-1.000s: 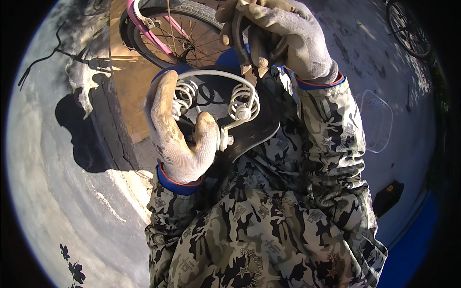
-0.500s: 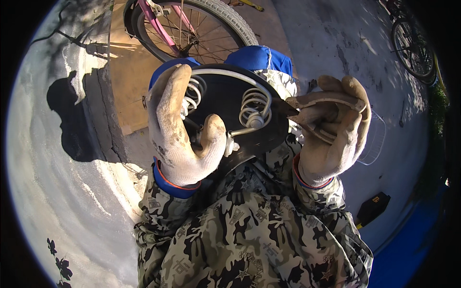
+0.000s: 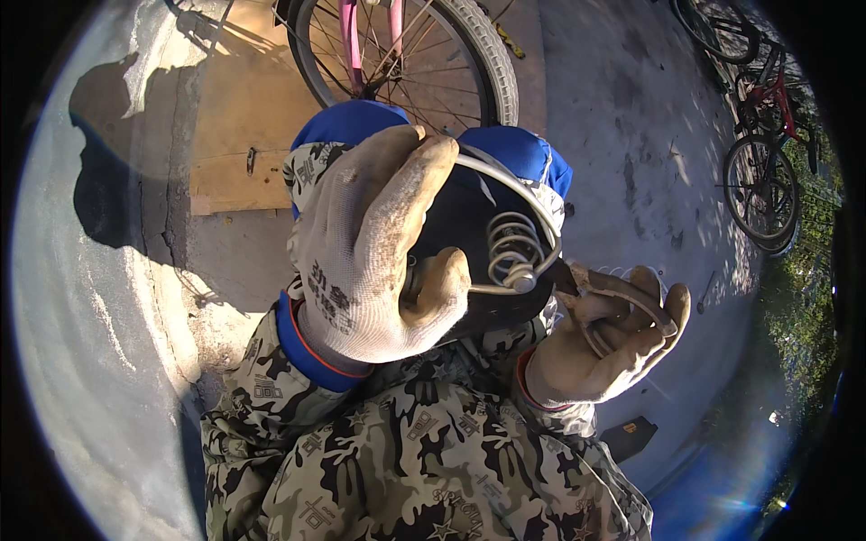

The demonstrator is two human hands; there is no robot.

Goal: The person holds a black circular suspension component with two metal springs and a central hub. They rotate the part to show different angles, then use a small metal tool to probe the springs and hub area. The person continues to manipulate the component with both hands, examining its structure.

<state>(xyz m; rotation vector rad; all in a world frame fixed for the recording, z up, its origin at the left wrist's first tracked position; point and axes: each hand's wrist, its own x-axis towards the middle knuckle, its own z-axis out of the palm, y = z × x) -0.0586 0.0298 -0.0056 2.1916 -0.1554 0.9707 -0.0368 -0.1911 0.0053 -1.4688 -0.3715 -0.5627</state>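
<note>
A black bicycle saddle [image 3: 456,203] rests upside down on my lap, its wire rail and a coil spring [image 3: 511,248] facing up. My left hand [image 3: 365,257], in a stained white work glove, grips the saddle frame from the left, thumb toward me; its palm hides the other spring. Pliers [image 3: 631,294] with worn, brownish handles lie in my gloved right hand [image 3: 600,365], its fingers curled round them. Their dark jaws point left, close to the right end of the rail by the spring; whether they touch it I cannot tell.
Beyond my blue-covered knees stands a bicycle wheel [image 3: 498,72] with a pink fork [image 3: 350,45], over a brown board [image 3: 221,135]. A small metal piece [image 3: 251,160] lies there. More bicycles [image 3: 762,189] stand far right, and a black case [image 3: 629,439] sits at lower right.
The view has shifted. My left hand has come further over the saddle, covering the left spring. My right hand and the pliers sit lower beside the saddle, still held.
</note>
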